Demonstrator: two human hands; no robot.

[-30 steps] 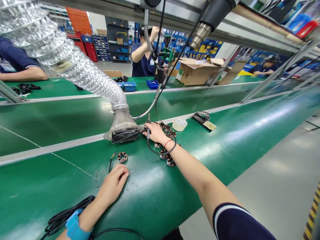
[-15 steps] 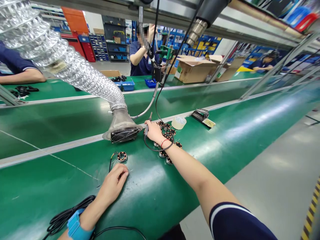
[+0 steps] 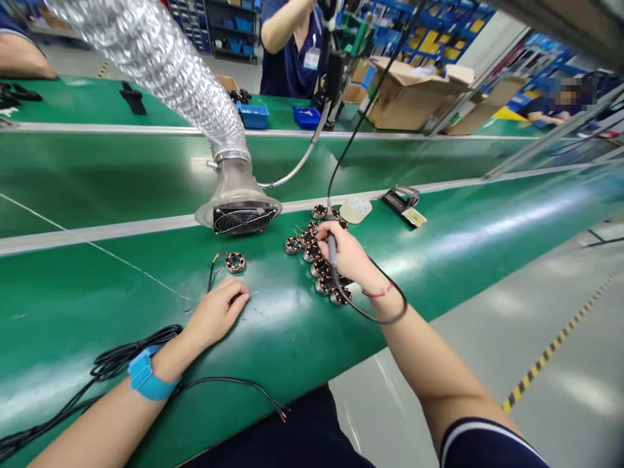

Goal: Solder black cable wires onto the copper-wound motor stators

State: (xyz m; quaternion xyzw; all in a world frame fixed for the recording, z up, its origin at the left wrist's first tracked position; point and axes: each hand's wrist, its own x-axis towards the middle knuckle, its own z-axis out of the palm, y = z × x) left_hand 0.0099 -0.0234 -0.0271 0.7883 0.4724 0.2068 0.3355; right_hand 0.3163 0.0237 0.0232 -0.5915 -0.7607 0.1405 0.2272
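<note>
My right hand (image 3: pixel 345 255) is closed around the handle of a soldering iron (image 3: pixel 332 250), above a cluster of copper-wound motor stators (image 3: pixel 312 252). The iron's black cord loops under my wrist. My left hand (image 3: pixel 217 313) rests on the green bench with its fingers curled and pinched. A thin strand, seemingly solder wire, sticks out from the fingertips. Just beyond those fingers lies a single stator (image 3: pixel 235 262) with coloured lead wires and a black cable on its left.
A fume extractor (image 3: pixel 244 220) on a foil duct hangs over the bench. Beyond the stators are a translucent round pad (image 3: pixel 355 209) and a soldering iron stand (image 3: pixel 404 205). A coiled black cable (image 3: pixel 136 348) lies beside my left wrist. Co-workers sit across the bench near cardboard boxes (image 3: pixel 400 97).
My right hand has drawn back to the right with the soldering iron, uncovering more of the stators. My left hand stays by the single stator. The view has tilted downward.
</note>
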